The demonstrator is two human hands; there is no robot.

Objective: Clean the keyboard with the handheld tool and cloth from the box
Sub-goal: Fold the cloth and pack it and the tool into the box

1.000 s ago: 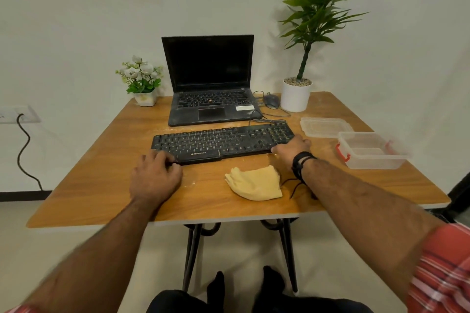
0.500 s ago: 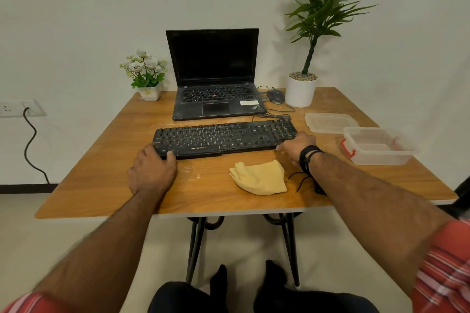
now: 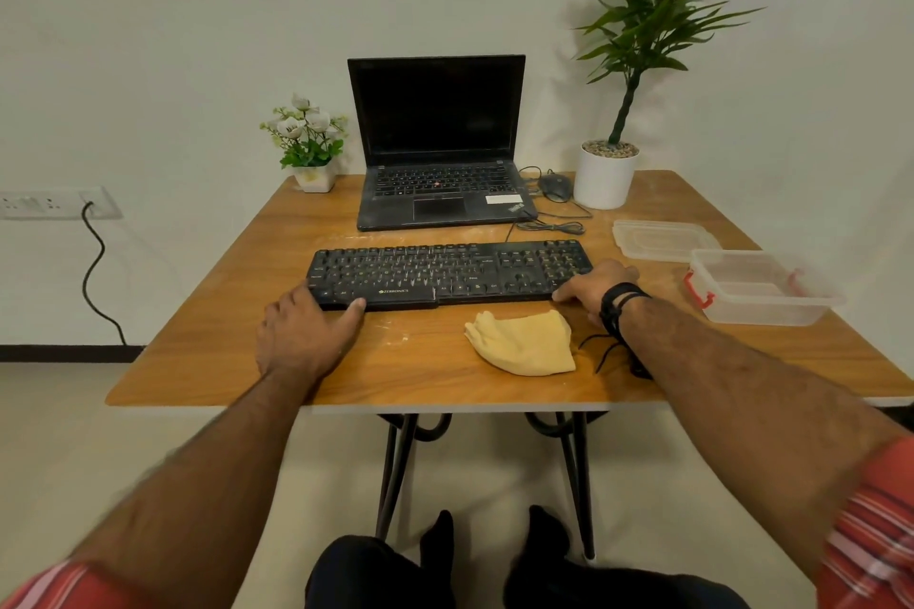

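Observation:
A black keyboard (image 3: 445, 270) lies across the middle of the wooden table (image 3: 425, 371), in front of a laptop. My left hand (image 3: 304, 336) grips its near left corner, thumb on the front edge. At the near right corner my right hand (image 3: 596, 287) holds the keyboard too, fingers over the end. A crumpled yellow cloth (image 3: 524, 344) lies just in front of the keyboard, between my hands. A black tool (image 3: 639, 368) with a thin black cord lies mostly hidden under my right forearm. The clear box (image 3: 771, 312) with red clasps stands open at the right.
The box's clear lid (image 3: 662, 240) lies behind the box. An open black laptop (image 3: 437, 193), a mouse (image 3: 555, 185) with its cable, a tall plant in a white pot (image 3: 604, 181) and a small flower pot (image 3: 312, 176) line the far edge. White dust specks mark the table.
Both hands have turned the keyboard from a slant to nearly parallel with the table's front edge. The cloth and box have not moved.

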